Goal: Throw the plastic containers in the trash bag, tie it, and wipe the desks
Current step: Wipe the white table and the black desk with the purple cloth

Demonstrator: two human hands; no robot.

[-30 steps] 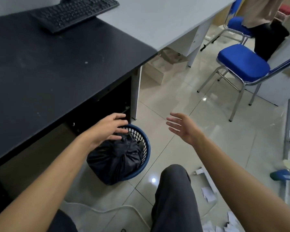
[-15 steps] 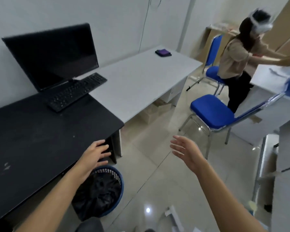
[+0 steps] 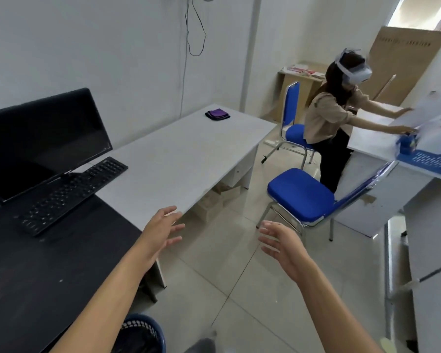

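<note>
My left hand (image 3: 161, 231) hovers in the air beyond the corner of the black desk (image 3: 36, 271), fingers spread, holding nothing. My right hand (image 3: 281, 242) hangs over the tiled floor, fingers loose and empty. The blue mesh bin (image 3: 148, 327) with the black trash bag (image 3: 138, 340) shows at the bottom edge, below my left forearm. A folded purple cloth (image 3: 217, 114) lies at the far end of the grey desk (image 3: 178, 159).
A monitor (image 3: 41, 141) and keyboard (image 3: 71, 192) sit on the black desk. A blue chair (image 3: 301, 197) stands in the aisle ahead. A seated person (image 3: 334, 118) wearing a headset reaches over another desk with a blue tray (image 3: 428, 159) at the right.
My view has risen from the bin to the room. Both hands lifted away from the trash bag and now float in the air, empty.
</note>
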